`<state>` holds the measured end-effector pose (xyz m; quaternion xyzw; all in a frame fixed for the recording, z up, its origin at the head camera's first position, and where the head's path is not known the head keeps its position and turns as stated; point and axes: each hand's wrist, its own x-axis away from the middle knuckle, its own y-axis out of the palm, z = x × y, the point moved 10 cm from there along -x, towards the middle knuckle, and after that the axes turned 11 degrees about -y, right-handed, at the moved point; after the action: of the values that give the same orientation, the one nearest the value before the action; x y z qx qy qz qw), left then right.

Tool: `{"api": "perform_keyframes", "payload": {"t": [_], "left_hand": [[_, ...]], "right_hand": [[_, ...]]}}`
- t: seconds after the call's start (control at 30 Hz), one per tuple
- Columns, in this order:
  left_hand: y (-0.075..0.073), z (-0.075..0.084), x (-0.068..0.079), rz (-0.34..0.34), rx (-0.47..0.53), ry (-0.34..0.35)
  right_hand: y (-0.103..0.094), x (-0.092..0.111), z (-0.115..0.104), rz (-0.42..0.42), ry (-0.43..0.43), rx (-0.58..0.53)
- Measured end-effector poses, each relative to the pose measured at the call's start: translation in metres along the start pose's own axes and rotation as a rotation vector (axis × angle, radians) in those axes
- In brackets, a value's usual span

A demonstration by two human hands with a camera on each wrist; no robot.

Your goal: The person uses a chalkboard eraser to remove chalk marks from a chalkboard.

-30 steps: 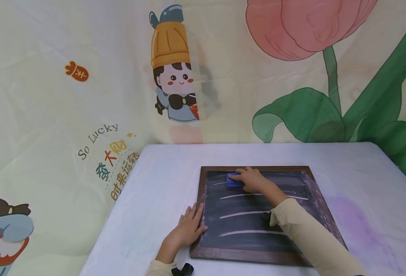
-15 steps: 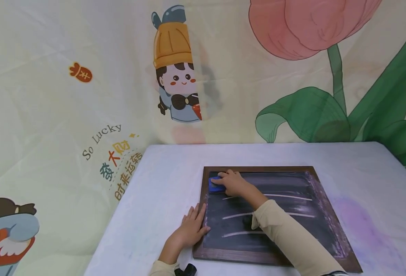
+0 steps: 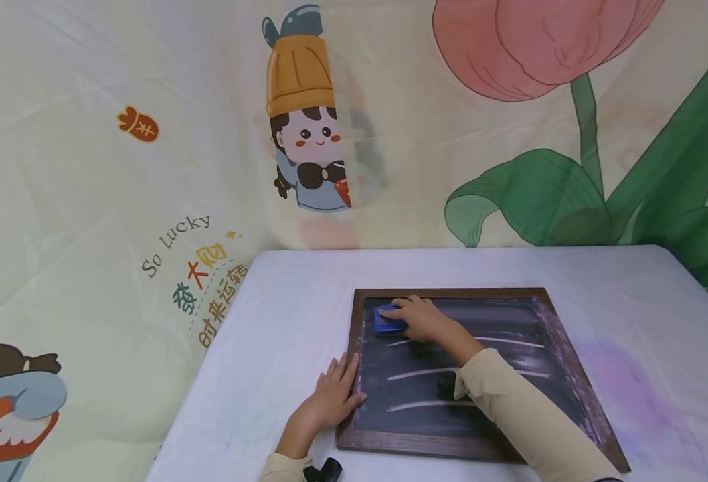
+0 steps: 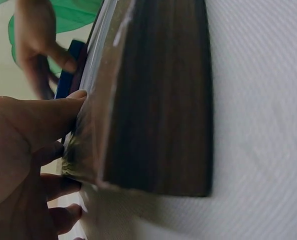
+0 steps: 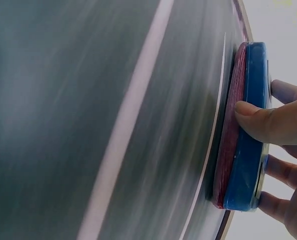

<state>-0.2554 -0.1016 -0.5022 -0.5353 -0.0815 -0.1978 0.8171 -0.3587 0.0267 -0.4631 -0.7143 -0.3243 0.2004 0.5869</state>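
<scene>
A blackboard [image 3: 414,425] in a brown wooden frame [image 3: 432,444] lies flat on the table. My right hand [image 3: 431,323] grips a blue blackboard eraser [image 3: 382,324] near the board's upper left corner. In the right wrist view, its dark red felt pad [image 5: 229,150] faces the board, and the thumb lies along the eraser's side. Several white chalk lines [image 3: 420,373] run across the board below the eraser, partly hidden by my right forearm. My left hand [image 3: 326,399] rests at the frame's left side with fingers extended; its thumb touches the edge in the left wrist view.
A white cloth covers the table [image 3: 270,321], with a purple stain [image 3: 622,381] right of the board. Behind stands a printed cloth backdrop [image 3: 396,134]. Black straps or devices [image 3: 324,470] sit at both wrists. Pale chalk smears mark the board's right side.
My right hand has slid the eraser left to the board's upper left, then slightly back right. The short chalk mark at the top left no longer shows. My left hand has stayed in place.
</scene>
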Motion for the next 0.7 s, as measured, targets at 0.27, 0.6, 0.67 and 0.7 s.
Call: {"api": "perform_keyframes", "payload": {"t": [0.27, 0.6, 0.67, 0.7], "left_hand": [[0.0, -0.001, -0.001, 0.014, 0.014, 0.019], [0.0, -0.001, -0.002, 0.014, 0.028, 0.023], [-0.002, 0.001, -0.004, 0.016, 0.023, 0.032], [-0.004, 0.002, -0.006, 0.023, 0.019, 0.037]], "right_hand": [[-0.008, 0.053, 0.052, 0.064, 0.066, -0.016], [-0.018, 0.118, 0.107, 0.119, 0.171, -0.031], [-0.023, 0.128, 0.115, 0.121, 0.179, -0.029], [-0.027, 0.133, 0.12, 0.132, 0.181, -0.028]]}}
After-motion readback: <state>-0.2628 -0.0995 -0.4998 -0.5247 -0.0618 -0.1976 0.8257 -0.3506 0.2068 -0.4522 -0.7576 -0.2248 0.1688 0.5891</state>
